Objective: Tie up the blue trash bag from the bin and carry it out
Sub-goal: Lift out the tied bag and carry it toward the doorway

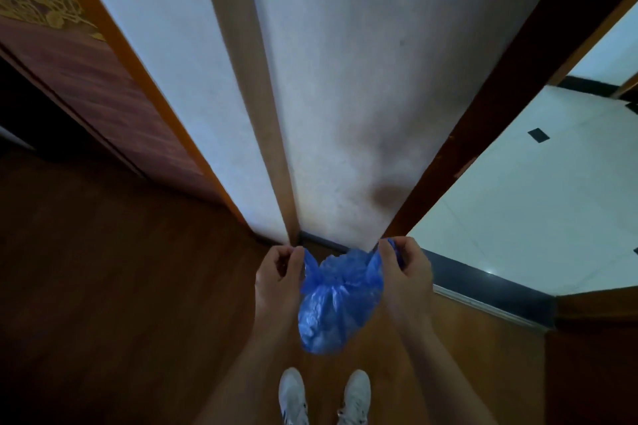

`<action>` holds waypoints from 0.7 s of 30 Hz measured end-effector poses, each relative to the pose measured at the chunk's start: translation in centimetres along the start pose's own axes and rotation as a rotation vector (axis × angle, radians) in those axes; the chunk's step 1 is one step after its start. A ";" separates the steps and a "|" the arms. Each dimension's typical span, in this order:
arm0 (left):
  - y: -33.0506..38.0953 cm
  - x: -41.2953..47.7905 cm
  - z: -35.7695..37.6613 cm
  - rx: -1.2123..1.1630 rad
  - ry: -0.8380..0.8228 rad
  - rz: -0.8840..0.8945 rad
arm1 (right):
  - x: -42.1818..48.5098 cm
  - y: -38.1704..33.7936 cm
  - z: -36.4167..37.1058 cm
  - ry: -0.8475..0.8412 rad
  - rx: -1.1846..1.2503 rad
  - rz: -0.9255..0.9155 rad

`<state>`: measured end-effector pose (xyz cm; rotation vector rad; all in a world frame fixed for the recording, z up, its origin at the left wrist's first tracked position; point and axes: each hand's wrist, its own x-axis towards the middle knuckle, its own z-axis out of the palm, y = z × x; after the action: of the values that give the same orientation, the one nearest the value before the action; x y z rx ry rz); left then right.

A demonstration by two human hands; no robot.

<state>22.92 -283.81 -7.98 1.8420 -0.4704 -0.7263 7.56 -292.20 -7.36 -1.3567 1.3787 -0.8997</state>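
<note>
Head: hands (340, 269) grip crinkly blue bag (336, 307).

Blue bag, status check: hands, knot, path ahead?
Left hand and right hand each shut on a bag ear. Blue trash bag hangs gathered, off the floor. Wall ahead, tiled opening right.

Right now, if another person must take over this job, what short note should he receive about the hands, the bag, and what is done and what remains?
Left hand: closed on the left ear of the blue trash bag.
Right hand: closed on the right ear of the bag.
Bag: out of the bin, hanging in the air between both hands, above the wooden floor, in front of the white shoes. No bin is in view.
Done: bag lifted out; its neck looks gathered, and whether a first knot is there cannot be told.
Left: finish the knot with the two ears, then carry the bag out, probably through the doorway onto the white tile floor on the right.
</note>
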 end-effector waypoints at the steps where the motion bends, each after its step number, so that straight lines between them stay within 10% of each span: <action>1: -1.2 0.5 0.3 0.008 -0.005 0.003 | 0.2 1.3 0.4 0.003 -0.018 0.004; 21: -26.4 13.7 11.4 0.199 -0.130 0.100 | 9.2 28.1 12.4 0.046 -0.212 0.086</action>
<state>24.90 -290.42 -39.08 1.9466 -0.7364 -0.7563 12.58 -296.78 -38.74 -1.4299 1.5919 -0.7478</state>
